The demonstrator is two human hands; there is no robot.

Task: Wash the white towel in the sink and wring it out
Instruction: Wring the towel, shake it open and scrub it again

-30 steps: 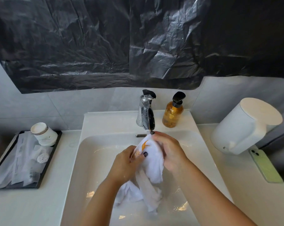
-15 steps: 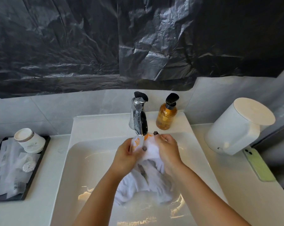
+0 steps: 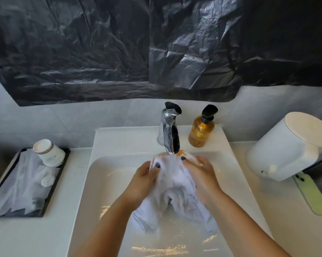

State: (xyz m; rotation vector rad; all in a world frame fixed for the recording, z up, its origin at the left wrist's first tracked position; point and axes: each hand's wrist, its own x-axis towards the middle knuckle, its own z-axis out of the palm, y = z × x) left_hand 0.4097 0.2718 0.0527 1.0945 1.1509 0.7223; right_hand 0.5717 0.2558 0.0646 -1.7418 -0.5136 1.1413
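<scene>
- We hold the white towel (image 3: pixel 175 184) bunched under the faucet (image 3: pixel 170 134), over the sink (image 3: pixel 104 175) basin, its lower folds trailing into the water.
- Our left hand (image 3: pixel 143 180) pinches the towel's upper edge with curled fingers; our right hand (image 3: pixel 202 175) grips the opposite edge the same way.
- To wash well, we judge it best to rub the two gripped parts against each other beneath the spout, shifting our hold so every fold gets rinsed before wringing.
- We count one towel, one faucet, one amber pump bottle (image 3: pixel 201 129), one white dispenser (image 3: pixel 288 145), one tray (image 3: pixel 63 164) and one green phone (image 3: pixel 313 193) on the table (image 3: pixel 36 236).
</scene>
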